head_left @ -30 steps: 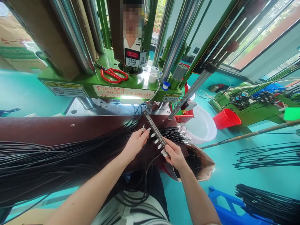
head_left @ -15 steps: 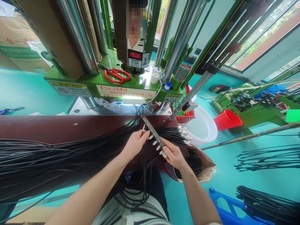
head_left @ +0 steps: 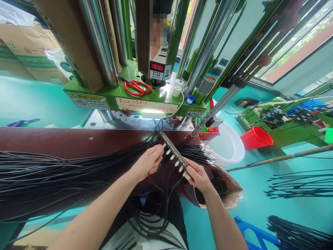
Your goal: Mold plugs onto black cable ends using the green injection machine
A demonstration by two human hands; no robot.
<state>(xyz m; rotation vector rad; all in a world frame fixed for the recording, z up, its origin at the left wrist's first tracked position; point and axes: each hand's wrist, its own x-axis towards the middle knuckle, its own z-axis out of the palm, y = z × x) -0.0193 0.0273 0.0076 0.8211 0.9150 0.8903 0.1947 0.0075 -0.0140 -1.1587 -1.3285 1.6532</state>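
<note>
My right hand [head_left: 198, 174] grips the lower end of a narrow metal bar [head_left: 171, 146], which slants up and away to the left above the brown table. Several silvery cable plugs [head_left: 176, 163] stick out along the bar's near side, with black cables [head_left: 168, 201] drooping from them toward my lap. My left hand [head_left: 148, 162] is closed in a pinch on a cable plug [head_left: 164, 145] close to the bar's far end; its fingers partly hide the plug and cable. Behind both hands, a thick bundle of black cables [head_left: 78, 168] lies across the table, silvery ends to the right.
Ahead stands a green press [head_left: 109, 93] with red-handled scissors [head_left: 137, 88] on its ledge. A white tub [head_left: 238, 149], a red bucket [head_left: 256, 137] and a brown paper sack [head_left: 232, 194] are at the right. A person stands behind the press.
The plug in my left hand has come up against the bar's side near its far end. My right hand keeps its hold on the bar. The view has shifted slightly.
</note>
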